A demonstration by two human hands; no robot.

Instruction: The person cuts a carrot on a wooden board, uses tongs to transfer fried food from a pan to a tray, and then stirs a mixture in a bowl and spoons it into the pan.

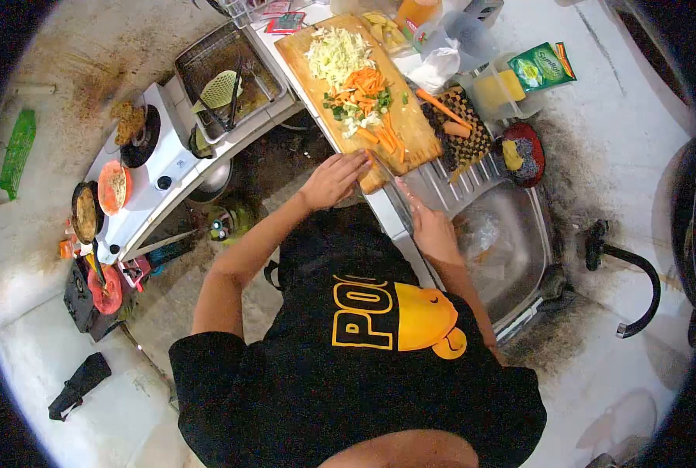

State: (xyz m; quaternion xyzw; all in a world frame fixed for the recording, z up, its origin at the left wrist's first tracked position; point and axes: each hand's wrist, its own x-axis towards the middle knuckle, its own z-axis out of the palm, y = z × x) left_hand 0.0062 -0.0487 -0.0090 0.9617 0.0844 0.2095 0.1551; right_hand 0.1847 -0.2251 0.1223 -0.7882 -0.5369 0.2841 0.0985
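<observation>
Chopping board (419,142) taken as reference. Carrot piece (370,154) is seen only in part, at the board's near end, just beside the left fingertips; its long axis cannot be told. Left hand (337,179) is nearer to it: fingers bunched and bent down at the board's near left corner; whether the piece is gripped or only pressed cannot be told. Right hand (433,230) is placed just off the board's near end, fingers closed around the handle of the knife (387,171). Blade is laid slantwise over the near edge, tip pointed up-board toward the left fingertips, handle overhanging. Carrot strips (389,134) are heaped farther up the board, shredded cabbage (337,56) at its far end.
</observation>
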